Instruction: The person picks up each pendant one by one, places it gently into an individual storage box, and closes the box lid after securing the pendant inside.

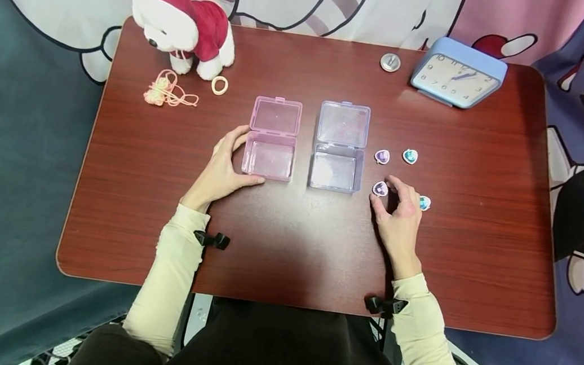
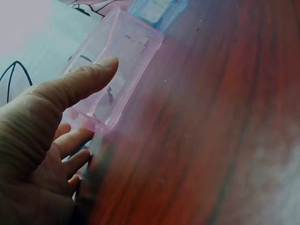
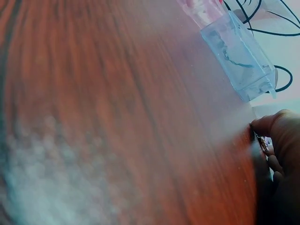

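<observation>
My left hand (image 1: 221, 172) holds a pink see-through box (image 1: 269, 157), its lid tipped back. In the left wrist view the thumb (image 2: 101, 74) lies on the box's front wall, with the other fingers at its left side. Beside it stands a clear bluish box (image 1: 337, 168), also with its lid back. To the right, my right hand (image 1: 398, 221) pinches a purple heart-shaped gem (image 1: 380, 188) with a pale beaded border between thumb and fingertips. Another purple heart gem (image 1: 382, 157) and a teal one (image 1: 410, 156) lie beyond; a second teal gem (image 1: 425, 203) shows beside the hand.
Along the back stand a plush dog (image 1: 211, 27) in red clothes and a blue clock (image 1: 457, 75). A pink cord bundle (image 1: 162, 91), a cream ring (image 1: 219, 85) and a round silver piece (image 1: 390, 62) lie on the brown table (image 1: 484, 264).
</observation>
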`<state>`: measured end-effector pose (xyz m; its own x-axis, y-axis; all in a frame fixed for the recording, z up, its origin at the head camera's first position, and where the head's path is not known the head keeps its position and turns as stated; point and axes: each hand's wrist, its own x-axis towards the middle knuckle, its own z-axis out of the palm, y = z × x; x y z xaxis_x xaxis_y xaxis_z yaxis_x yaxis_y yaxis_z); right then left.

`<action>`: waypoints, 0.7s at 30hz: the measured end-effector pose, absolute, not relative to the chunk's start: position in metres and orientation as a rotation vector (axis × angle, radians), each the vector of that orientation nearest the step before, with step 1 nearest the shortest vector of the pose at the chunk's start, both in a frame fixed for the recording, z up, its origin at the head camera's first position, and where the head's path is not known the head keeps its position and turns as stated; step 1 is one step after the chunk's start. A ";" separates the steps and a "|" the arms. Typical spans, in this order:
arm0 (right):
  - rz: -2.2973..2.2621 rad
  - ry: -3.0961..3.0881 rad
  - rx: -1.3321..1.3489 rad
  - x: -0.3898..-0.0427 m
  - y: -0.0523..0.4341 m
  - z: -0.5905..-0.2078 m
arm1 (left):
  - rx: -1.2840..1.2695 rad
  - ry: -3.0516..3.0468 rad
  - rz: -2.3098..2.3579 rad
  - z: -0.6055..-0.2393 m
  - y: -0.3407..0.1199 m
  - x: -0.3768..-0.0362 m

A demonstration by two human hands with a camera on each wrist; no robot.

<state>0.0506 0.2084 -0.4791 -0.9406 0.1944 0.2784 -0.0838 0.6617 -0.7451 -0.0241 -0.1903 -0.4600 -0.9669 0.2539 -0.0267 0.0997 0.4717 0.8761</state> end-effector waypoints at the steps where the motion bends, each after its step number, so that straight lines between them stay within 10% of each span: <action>1: 1.166 -2.543 -0.089 0.050 0.208 -0.479 | 0.310 2.563 1.509 -0.460 -0.190 -0.024; 21: 1.149 -2.517 -0.102 0.043 0.204 -0.479 | 0.413 2.638 1.451 -0.463 -0.191 -0.025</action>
